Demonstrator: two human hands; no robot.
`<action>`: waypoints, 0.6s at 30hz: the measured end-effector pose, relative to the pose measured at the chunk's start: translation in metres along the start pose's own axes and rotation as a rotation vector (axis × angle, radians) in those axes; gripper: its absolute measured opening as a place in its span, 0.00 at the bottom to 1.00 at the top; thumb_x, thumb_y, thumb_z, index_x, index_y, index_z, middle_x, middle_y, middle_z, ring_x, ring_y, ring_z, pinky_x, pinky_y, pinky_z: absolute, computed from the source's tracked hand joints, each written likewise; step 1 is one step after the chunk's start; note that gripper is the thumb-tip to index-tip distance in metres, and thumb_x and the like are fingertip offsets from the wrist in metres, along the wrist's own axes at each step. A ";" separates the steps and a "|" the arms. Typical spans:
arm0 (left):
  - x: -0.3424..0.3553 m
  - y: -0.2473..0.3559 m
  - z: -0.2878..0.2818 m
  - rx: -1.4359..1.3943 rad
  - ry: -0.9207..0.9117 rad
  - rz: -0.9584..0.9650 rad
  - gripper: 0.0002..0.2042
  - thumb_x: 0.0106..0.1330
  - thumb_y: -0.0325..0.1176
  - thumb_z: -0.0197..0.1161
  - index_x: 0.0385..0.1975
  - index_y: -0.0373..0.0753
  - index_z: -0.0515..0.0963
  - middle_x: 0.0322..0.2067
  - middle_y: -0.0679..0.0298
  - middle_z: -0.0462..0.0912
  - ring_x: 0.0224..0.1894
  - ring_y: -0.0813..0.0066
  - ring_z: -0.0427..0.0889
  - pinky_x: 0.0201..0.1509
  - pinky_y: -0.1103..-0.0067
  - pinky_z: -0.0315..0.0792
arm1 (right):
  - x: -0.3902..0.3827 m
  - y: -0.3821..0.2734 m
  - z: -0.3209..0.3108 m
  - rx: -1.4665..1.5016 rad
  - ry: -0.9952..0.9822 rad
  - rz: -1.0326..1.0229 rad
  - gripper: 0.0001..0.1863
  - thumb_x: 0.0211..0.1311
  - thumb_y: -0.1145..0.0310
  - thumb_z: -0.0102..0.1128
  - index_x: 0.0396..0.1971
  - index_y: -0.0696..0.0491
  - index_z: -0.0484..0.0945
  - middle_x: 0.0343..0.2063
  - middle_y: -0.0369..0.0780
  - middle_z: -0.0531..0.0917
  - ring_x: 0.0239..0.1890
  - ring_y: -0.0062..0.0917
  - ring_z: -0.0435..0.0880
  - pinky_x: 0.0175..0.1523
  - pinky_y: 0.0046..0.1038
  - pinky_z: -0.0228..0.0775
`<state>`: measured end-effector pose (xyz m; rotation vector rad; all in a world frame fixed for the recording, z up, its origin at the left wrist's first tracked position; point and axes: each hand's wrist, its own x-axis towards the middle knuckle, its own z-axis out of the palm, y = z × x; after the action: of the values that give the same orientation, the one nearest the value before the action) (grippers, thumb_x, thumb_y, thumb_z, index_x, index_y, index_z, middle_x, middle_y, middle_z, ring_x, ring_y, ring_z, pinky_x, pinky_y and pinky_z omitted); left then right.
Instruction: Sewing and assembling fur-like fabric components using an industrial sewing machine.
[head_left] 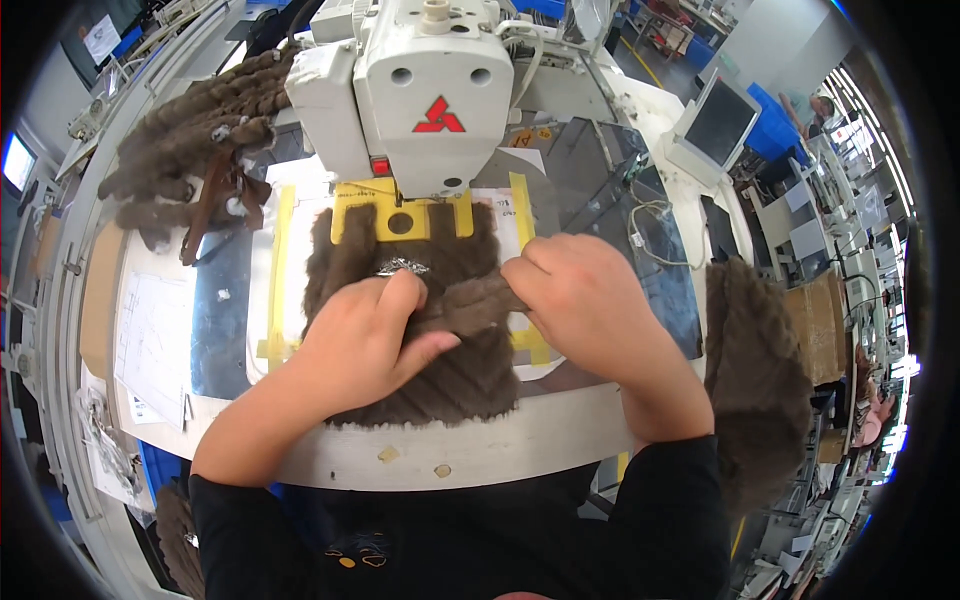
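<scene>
Dark-brown ribbed plush makes up the narrow rolled strip (470,303) spanning the two bare hands, above a flat dark-brown plush panel (435,385). Its long axis runs crosswise, its right end a little farther from the wearer's body than its left. The right hand (575,285) is curled into a fist about the right end, fingers closed with no visible gap. At the other end the left hand (362,335) bends its fingers over the plush, thumb apart and pointing right along the near edge — whether its hidden fingertips grip or only press, I cannot tell. The left hand sits slightly nearer the body. Nor can I tell whether the strip is a separate piece or a fold of the panel.

Just beyond the left fingers lies a crinkled silvery patch (403,267); farther out, a flat yellow plate with a round hole (420,222) overlaps the panel's far edge, beneath a white sewing machine head (435,95).

Yellow tape strips (522,215) flank the panel, and a pale worktable (510,440) curves along the near side. More brown plush is heaped at far left (210,120) and droops at right (760,370) — a small grey-screened monitor (720,118) stands beyond, amid workshop benches.
</scene>
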<state>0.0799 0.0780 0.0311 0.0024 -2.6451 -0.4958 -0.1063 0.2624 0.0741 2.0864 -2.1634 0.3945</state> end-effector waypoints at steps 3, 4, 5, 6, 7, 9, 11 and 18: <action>0.027 0.015 -0.023 -0.320 -0.381 -0.158 0.23 0.58 0.44 0.78 0.39 0.35 0.74 0.26 0.53 0.80 0.32 0.45 0.81 0.35 0.61 0.73 | -0.002 -0.005 -0.008 -0.087 0.063 -0.084 0.13 0.44 0.71 0.67 0.34 0.52 0.81 0.27 0.38 0.76 0.34 0.37 0.81 0.37 0.36 0.71; 0.033 0.017 -0.022 -0.317 -0.384 -0.155 0.23 0.58 0.44 0.78 0.39 0.35 0.74 0.26 0.53 0.80 0.32 0.45 0.81 0.35 0.61 0.73 | -0.005 -0.007 -0.010 -0.092 0.070 -0.132 0.18 0.40 0.73 0.67 0.37 0.52 0.82 0.28 0.37 0.78 0.34 0.36 0.81 0.37 0.36 0.71; 0.038 0.018 -0.019 -0.295 -0.406 -0.070 0.21 0.58 0.43 0.78 0.37 0.34 0.75 0.25 0.53 0.80 0.31 0.47 0.81 0.34 0.62 0.73 | -0.007 -0.007 -0.009 -0.093 0.073 -0.126 0.18 0.40 0.73 0.67 0.37 0.52 0.82 0.28 0.37 0.78 0.34 0.36 0.81 0.37 0.36 0.71; 0.040 0.018 -0.017 -0.274 -0.426 0.016 0.19 0.58 0.41 0.78 0.34 0.33 0.77 0.23 0.54 0.79 0.30 0.48 0.81 0.33 0.64 0.72 | -0.010 -0.006 -0.007 -0.002 0.146 -0.125 0.18 0.43 0.74 0.68 0.39 0.52 0.82 0.27 0.37 0.77 0.33 0.31 0.81 0.36 0.33 0.71; 0.041 0.016 -0.012 -0.274 -0.430 0.026 0.19 0.58 0.41 0.78 0.34 0.33 0.77 0.23 0.54 0.79 0.30 0.48 0.81 0.33 0.64 0.72 | -0.011 -0.003 -0.005 0.084 0.221 -0.123 0.18 0.46 0.74 0.70 0.41 0.53 0.81 0.27 0.36 0.76 0.32 0.26 0.81 0.35 0.31 0.71; 0.036 0.011 0.001 -0.509 -0.254 -0.035 0.17 0.62 0.41 0.74 0.26 0.34 0.77 0.23 0.52 0.79 0.30 0.49 0.81 0.34 0.64 0.74 | -0.009 -0.003 -0.013 0.415 0.279 0.045 0.23 0.46 0.73 0.75 0.46 0.53 0.82 0.31 0.36 0.80 0.35 0.25 0.83 0.39 0.29 0.73; 0.031 0.002 0.011 -0.568 -0.240 -0.065 0.14 0.62 0.38 0.74 0.27 0.35 0.79 0.23 0.53 0.79 0.29 0.50 0.81 0.33 0.65 0.74 | -0.015 0.007 -0.014 1.021 0.182 0.344 0.36 0.42 0.67 0.87 0.56 0.52 0.81 0.42 0.37 0.86 0.44 0.24 0.86 0.49 0.26 0.76; 0.020 -0.005 0.033 -0.596 -0.087 0.032 0.11 0.55 0.30 0.76 0.31 0.35 0.81 0.25 0.56 0.80 0.29 0.53 0.81 0.32 0.69 0.74 | -0.007 -0.012 0.025 1.005 0.244 0.113 0.25 0.46 0.68 0.86 0.47 0.52 0.87 0.44 0.38 0.84 0.44 0.24 0.84 0.52 0.26 0.76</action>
<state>0.0472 0.0829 0.0105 -0.2478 -2.4692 -1.2725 -0.0918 0.2625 0.0494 2.0689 -2.1324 1.9560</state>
